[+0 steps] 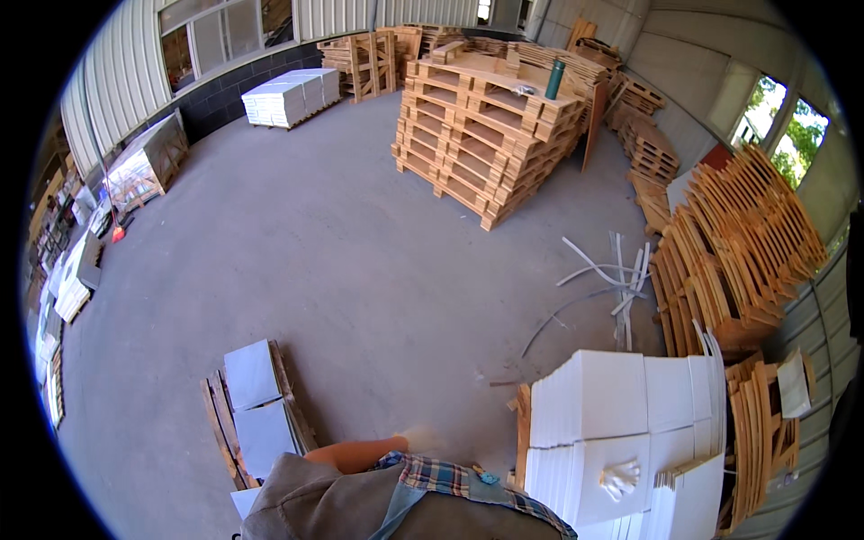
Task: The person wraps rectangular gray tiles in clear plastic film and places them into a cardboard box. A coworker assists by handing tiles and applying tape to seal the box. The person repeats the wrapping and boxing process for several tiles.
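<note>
My left forearm comes out of a grey sleeve at the lower edge and reaches across in front of the plaid apron (436,477). At its end, my left hand (418,439) is a pale blur against the floor, and its fingers cannot be made out. I see nothing clearly held in it. My right hand is out of sight. To the right stand stacks of white sheets or tiles (614,396) on a wooden pallet, with a white glove (620,479) lying on them. Left of my arm, a low pallet (222,418) carries pale grey-blue square stacks (252,374).
A tall pile of wooden pallets (477,135) stands ahead, topped by a green bottle (554,79). More pallets (733,243) lean along the right wall. Loose white strips (621,279) lie on the floor near them. Further white stacks (290,97) line the back and left.
</note>
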The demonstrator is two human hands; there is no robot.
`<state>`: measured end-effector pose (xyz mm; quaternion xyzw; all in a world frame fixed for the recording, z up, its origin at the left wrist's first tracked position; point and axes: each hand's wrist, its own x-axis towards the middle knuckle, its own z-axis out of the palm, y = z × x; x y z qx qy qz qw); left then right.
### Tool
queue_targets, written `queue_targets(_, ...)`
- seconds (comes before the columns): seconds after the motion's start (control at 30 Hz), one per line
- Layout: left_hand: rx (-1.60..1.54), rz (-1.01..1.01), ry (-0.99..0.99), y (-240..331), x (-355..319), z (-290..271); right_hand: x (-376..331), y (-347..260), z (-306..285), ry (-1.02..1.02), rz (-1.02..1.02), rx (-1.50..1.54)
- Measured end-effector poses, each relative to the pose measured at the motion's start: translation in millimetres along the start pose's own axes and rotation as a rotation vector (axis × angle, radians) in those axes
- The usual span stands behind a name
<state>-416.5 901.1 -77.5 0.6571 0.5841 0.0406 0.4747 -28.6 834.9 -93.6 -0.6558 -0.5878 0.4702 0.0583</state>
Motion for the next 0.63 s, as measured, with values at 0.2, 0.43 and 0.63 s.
queue_targets(0.2,-0.014,-0.229,-0.094,-6.1,50.3,-59.0,160.0,-72.3,-34.9,-0.109,-0.024,-0.104)
queue_targets(0.43,0.263,-0.462,-0.085,-112.5,133.3,-159.5,356.1,-121.7,-98.0,-0.246,-0.131,-0.33)
queue_targets(0.63,0.197,-0.217,0.29,-14.7,148.3,-289.5,417.3,-246.6,-197.4,-0.236,-0.225,-0.35)
